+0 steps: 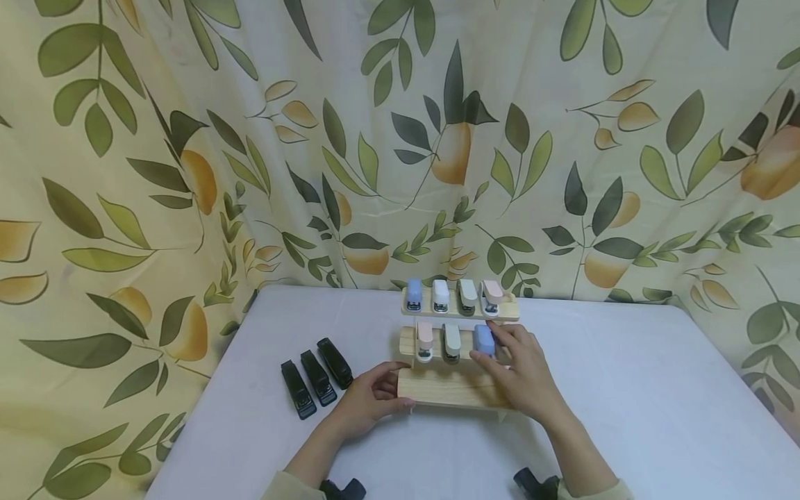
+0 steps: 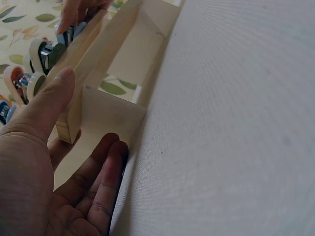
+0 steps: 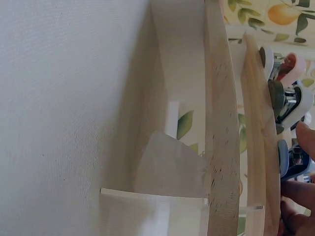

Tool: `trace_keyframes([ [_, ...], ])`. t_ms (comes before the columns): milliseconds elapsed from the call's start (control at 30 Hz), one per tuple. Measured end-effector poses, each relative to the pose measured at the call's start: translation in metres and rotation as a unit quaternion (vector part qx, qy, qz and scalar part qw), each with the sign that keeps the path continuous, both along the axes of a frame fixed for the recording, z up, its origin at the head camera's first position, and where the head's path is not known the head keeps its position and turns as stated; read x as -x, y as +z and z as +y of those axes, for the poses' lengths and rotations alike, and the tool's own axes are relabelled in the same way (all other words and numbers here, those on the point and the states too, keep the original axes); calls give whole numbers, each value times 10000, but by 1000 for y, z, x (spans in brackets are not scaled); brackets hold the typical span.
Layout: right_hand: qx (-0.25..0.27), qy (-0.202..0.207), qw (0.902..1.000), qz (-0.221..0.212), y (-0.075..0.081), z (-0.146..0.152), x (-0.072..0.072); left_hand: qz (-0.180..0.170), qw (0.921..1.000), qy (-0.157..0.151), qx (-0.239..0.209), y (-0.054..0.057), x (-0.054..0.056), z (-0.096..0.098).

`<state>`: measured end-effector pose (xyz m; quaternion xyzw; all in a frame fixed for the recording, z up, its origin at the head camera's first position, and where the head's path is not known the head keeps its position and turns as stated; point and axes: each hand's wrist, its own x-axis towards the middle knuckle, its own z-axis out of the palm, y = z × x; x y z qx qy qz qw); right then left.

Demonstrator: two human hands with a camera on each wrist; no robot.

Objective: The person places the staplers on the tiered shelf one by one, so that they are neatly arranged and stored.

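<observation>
A three-tiered wooden stand rests on the white-covered table. My left hand grips the left end of its lowest board, the thumb lying along the wood. On the middle tier, my right hand pinches a small blue stapler at the right end. Beside that stapler on the same tier stand a pale green stapler and a pink stapler. The top tier carries a blue stapler, a white stapler, a pale green stapler and a pink stapler.
Left of the stand, three black staplers lie slanted in a row on the table: a left one, a middle one and a right one, close to my left hand. A leaf-and-fruit patterned curtain hangs behind the table.
</observation>
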<state>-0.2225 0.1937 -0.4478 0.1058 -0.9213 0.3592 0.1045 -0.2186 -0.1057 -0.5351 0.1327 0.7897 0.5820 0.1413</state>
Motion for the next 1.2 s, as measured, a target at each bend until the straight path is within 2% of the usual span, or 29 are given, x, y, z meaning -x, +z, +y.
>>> trace_keyframes([
  [467,4,95,9999,-94,2,4,-4,76,10000,-21,-37,2,-1,0],
  [867,436,327,9985,-105,0,13,-13,155,9998,-77,-48,2,0,-1],
  [1200,420,165,9990,12,0,22,-23,69,9999,-71,-48,2,-1,0],
])
